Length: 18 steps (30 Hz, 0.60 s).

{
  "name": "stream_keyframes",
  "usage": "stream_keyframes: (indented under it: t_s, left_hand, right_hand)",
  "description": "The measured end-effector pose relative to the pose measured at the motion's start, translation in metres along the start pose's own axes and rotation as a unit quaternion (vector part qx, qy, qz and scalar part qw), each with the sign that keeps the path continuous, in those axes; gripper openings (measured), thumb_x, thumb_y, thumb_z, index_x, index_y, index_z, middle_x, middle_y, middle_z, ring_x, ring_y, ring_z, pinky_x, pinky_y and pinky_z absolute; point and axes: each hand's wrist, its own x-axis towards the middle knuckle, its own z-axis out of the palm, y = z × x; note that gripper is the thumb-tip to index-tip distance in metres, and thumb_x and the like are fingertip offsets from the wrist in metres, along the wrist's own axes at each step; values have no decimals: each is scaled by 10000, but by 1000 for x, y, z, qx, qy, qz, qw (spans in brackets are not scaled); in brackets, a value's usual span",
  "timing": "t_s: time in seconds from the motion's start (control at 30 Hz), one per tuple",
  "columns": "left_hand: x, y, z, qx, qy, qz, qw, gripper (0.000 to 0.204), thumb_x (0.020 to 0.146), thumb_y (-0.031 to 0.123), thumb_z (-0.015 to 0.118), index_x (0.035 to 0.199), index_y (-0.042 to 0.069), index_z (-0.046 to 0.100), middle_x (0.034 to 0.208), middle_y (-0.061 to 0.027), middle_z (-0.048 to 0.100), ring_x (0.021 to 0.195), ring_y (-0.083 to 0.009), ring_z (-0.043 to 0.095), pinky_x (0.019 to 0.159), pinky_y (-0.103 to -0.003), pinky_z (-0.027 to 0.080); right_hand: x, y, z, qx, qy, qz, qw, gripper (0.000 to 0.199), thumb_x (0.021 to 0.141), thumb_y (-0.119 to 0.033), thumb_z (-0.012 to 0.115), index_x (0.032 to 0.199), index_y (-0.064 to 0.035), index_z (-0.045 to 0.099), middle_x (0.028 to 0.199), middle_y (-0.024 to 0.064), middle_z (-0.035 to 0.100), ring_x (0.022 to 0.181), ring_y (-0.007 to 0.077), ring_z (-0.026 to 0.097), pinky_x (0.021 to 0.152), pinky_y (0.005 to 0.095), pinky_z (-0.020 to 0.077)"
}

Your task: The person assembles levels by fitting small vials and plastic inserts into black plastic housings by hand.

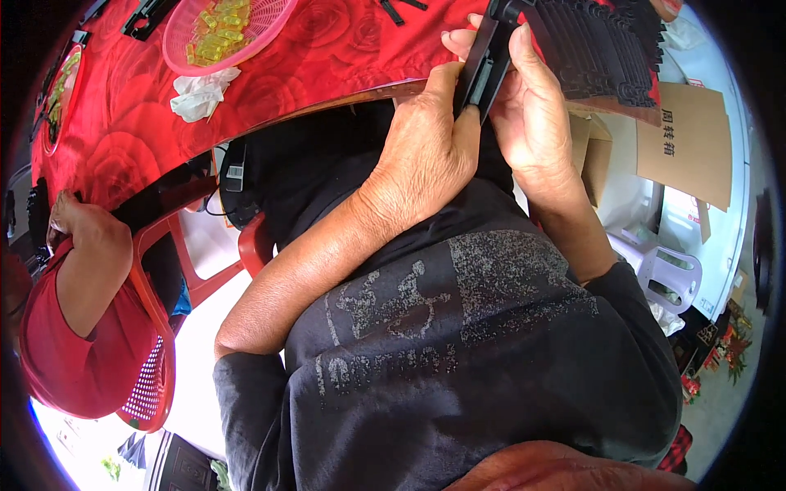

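Evidently, in the head view, both bare hands share one long, narrow black plastic bar (483,78) with a slot along its face and a greyish strip inside it. The bar is up in front of the person's torso, at the near edge of a red rose-patterned tablecloth (319,49), tilted with its upper end leaning right. Such a hold probably keeps the slotted face in easy sight while two hands steady a slim piece.

The left hand (422,155) has its back to the camera, wrist nearly straight with the forearm slanting up from the lower left; thumb and forefinger close narrowly around the bar's lower part. The right hand (536,123) comes from the lower right, its inner side partly showing, thumb pointing up along the bar's right flank; it seems to support the upper part, its grip narrow too. Fingertips show past the bar's left side, but I cannot tell for sure whose they are.

Just beyond the right hand, many dark strips (598,53) lie packed side by side, perhaps so that they stay in order and within reach. To the left, a pink plastic basket (173,57) holds loose yellow translucent pieces (219,34), its wall likely keeping them from scattering. A crumpled white tissue (201,96) lies just beside it.
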Motion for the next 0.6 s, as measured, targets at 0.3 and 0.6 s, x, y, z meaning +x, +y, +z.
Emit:
stream_keyframes:
  t_s: [0.3, 0.6]
  left_hand:
    - [-5, 2, 3, 15, -12, 10, 1000, 321, 967, 15, 527, 1279, -57, 502, 970, -188, 703, 830, -230, 735, 757, -344, 570]
    - [-7, 2, 5, 37, 31, 28, 998, 257, 967, 13, 538, 1219, -40, 542, 864, -199, 705, 791, -251, 744, 716, -348, 572]
  right_hand:
    - [1, 0, -9, 20, 7, -16, 1000, 579, 1049, -488, 461, 1376, -13, 511, 1275, 176, 658, 1303, 295, 568, 1164, 417, 376]
    - [-2, 1, -6, 48, 15, -17, 999, 603, 1042, -494, 475, 1386, 0, 496, 1309, 184, 630, 1306, 314, 566, 1162, 425, 386]
